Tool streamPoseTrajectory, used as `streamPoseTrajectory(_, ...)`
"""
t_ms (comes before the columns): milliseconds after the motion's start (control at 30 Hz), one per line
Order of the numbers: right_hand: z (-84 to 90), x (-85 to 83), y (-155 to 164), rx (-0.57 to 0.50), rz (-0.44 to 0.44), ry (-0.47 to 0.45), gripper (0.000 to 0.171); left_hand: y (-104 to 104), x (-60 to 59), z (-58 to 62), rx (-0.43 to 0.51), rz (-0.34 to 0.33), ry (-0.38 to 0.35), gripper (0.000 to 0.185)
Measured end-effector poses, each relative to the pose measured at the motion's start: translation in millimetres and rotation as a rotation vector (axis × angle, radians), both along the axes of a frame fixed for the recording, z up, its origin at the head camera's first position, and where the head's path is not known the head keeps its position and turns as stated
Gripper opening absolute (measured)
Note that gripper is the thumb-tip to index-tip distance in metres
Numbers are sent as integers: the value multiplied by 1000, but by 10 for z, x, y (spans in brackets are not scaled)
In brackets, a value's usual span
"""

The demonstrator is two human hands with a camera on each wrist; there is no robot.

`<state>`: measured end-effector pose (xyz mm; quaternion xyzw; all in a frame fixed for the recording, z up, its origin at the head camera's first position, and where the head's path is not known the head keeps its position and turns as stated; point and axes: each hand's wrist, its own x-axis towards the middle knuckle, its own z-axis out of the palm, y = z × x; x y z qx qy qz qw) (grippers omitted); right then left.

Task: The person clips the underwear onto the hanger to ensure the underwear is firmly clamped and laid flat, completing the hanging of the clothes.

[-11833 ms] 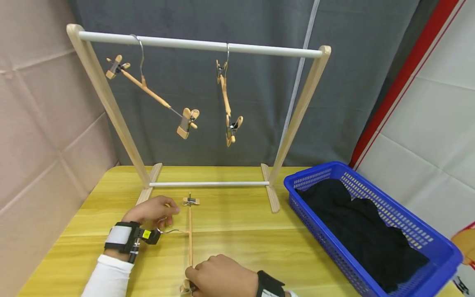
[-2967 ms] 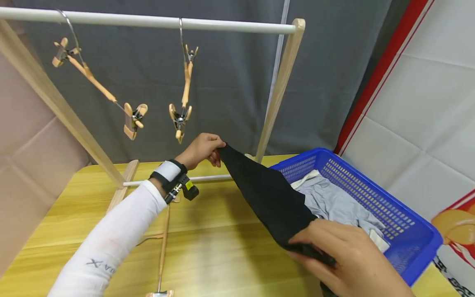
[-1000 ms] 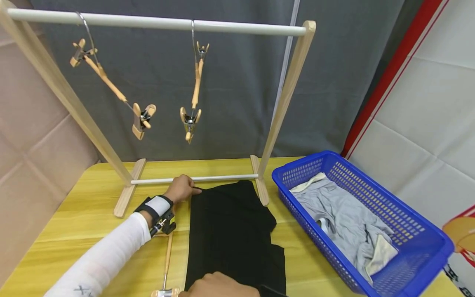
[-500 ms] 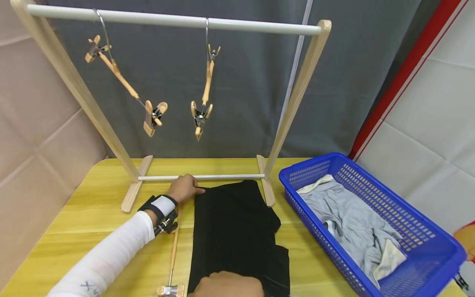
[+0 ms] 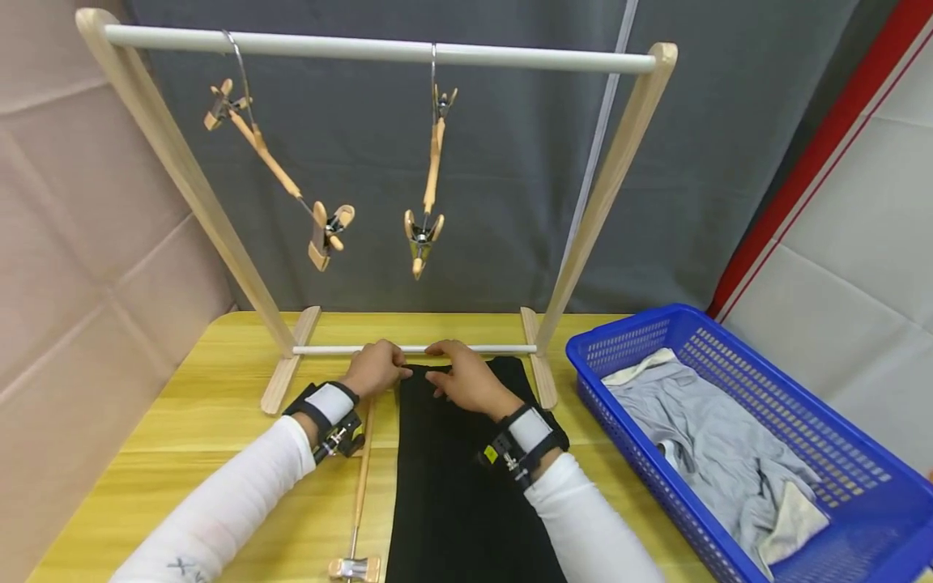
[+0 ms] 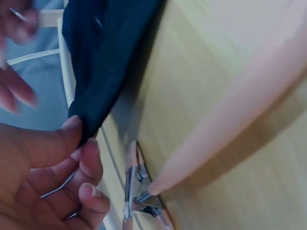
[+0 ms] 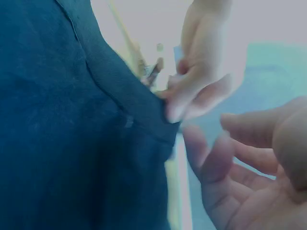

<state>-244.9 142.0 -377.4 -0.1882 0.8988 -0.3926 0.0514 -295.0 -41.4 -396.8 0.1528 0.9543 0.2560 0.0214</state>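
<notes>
Black shorts [image 5: 466, 486] lie flat on the wooden table, their waistband [image 7: 127, 88] along the left side. At the far left corner my left hand [image 5: 375, 368] pinches the waistband between thumb and forefinger, plain in the left wrist view. My right hand [image 5: 470, 379] is over the far edge of the cloth, just right of the left hand. Its thumb and fingers are apart, bent loosely near that corner with nothing between them. Left of the shorts lies a wooden clip hanger [image 5: 362, 486], its near clip [image 5: 355, 568] in sight and its far clip [image 6: 144, 191] close to my left hand.
A wooden rack with a white rail [image 5: 350, 46] stands behind, its lower bar [image 5: 488, 349] just past my hands. Two clip hangers [image 5: 273, 166] hang from it. At right, a blue basket [image 5: 619, 405] holds grey clothing [image 5: 717, 453].
Since half a second ago, my right hand has left the near end of the shorts and come up to the far edge, beside the left hand. The left hand keeps its pinch.
</notes>
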Motion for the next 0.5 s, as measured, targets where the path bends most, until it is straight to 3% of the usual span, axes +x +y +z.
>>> streamPoseTrajectory(100, -147, -143, -83, -91, -32, -84, 40, -15, 4, 10, 6, -5, -1, 21)
streamPoseTrajectory(233, -315, -228, -184, -163, -51, -129, 38, -34, 14, 13, 26, -1, -13, 16)
streamPoseTrajectory(500, -569, -335, -265, -356, -143, -234, 19, -131, 43, 40, 66, 75, -29, 24)
